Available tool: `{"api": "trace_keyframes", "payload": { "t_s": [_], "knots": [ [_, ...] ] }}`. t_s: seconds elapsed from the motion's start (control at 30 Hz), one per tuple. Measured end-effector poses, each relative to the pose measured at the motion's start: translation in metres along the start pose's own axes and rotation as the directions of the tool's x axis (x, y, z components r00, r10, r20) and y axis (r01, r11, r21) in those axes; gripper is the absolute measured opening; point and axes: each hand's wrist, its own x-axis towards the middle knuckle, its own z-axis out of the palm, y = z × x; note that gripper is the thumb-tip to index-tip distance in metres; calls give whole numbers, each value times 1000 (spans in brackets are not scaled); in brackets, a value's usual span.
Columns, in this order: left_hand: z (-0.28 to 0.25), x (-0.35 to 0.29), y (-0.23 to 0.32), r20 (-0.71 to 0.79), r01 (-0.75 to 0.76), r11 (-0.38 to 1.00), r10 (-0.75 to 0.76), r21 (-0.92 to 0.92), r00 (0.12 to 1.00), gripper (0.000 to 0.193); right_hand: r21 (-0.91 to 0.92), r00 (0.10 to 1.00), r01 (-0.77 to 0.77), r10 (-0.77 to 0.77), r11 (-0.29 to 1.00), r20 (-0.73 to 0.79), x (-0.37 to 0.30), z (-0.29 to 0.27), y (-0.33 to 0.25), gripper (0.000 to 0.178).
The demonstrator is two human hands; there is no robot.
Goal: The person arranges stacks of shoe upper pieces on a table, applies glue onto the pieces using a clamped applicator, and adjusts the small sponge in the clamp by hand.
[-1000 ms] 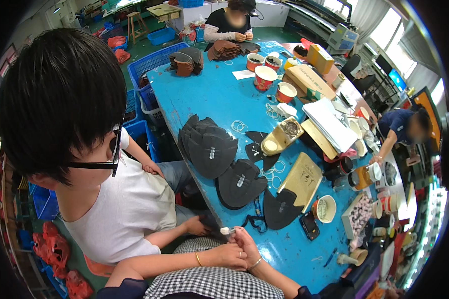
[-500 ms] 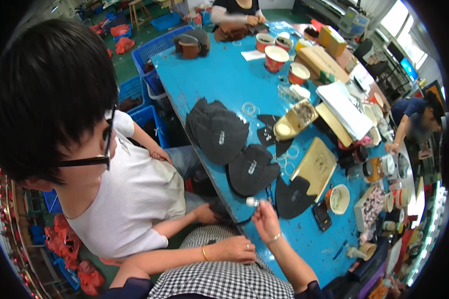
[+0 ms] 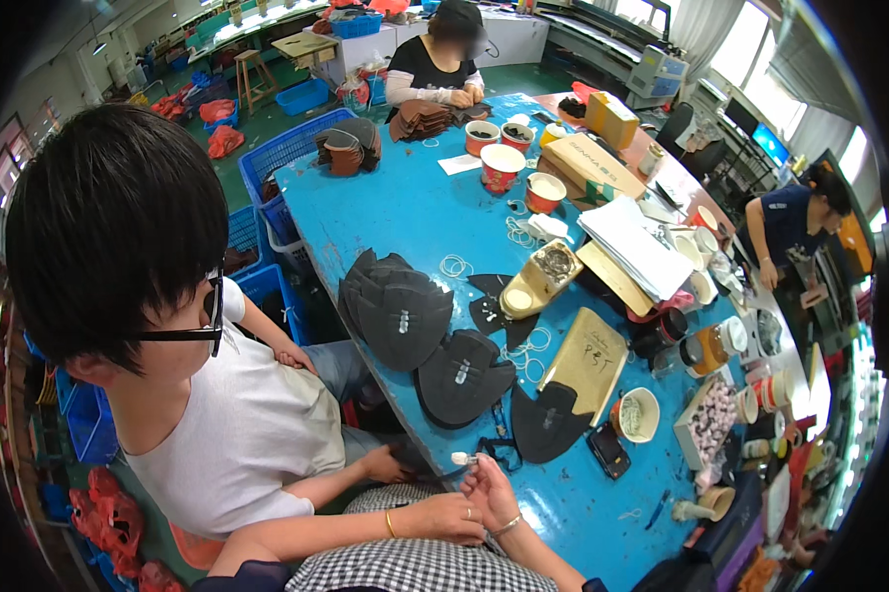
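My right hand (image 3: 490, 495) is raised by the table's near edge, pinching a small white-tipped object (image 3: 463, 459) whose kind I cannot make out. Low in front of the checked apron (image 3: 366, 557), my left hand (image 3: 448, 517) is closed; its fingertips are partly hidden, and whatever they may hold does not show. Ahead of my hands lie stacks of dark grey, shield-shaped pieces (image 3: 405, 296), with small pale marks at their middles. Another dark piece (image 3: 548, 426) overlaps a tan board (image 3: 594, 360) to the right.
On the blue table (image 3: 366, 197) stand a cream dispenser (image 3: 540, 281), a bowl of small pieces (image 3: 635, 414), a black phone (image 3: 608, 452), jars (image 3: 713, 347) and paper cups (image 3: 502, 168). A seated person in white (image 3: 257, 414) is close at my left; others work farther off.
The view has tilted up and shifted, so the table sits differently in it. My right hand still pinches the small object; my left hand stays low by the apron.
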Motion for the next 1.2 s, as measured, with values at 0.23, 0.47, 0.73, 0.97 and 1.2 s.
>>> {"api": "trace_keyframes", "payload": {
  "t_s": [0.23, 0.47, 0.73, 0.97, 1.2],
  "knots": [
    [4, 5, 7, 6, -11, 1000, 11, 7, 1000, 12, 9, 997, 70, -70, 998, 15, -7, -6, -10, 10],
    [2, 9, 10, 73, -20, 1000, 20, 1, 997, 13, 44, 994, 103, -104, 994, 25, -7, -6, -12, 11],
    [3, 22, 1, 49, 16, 1000, -15, -10, 999, 12, 108, 995, 91, -95, 990, 24, 3, -12, -24, 13],
    [9, 29, -5, 166, 3, 1000, 0, -16, 986, 16, 86, 988, 147, -151, 985, 38, -1, -22, -29, 16],
    [4, 42, -12, 205, -15, 999, 22, -38, 979, 20, 139, 970, 242, -242, 960, -14, -19, -19, -47, 13]
  ]
}}
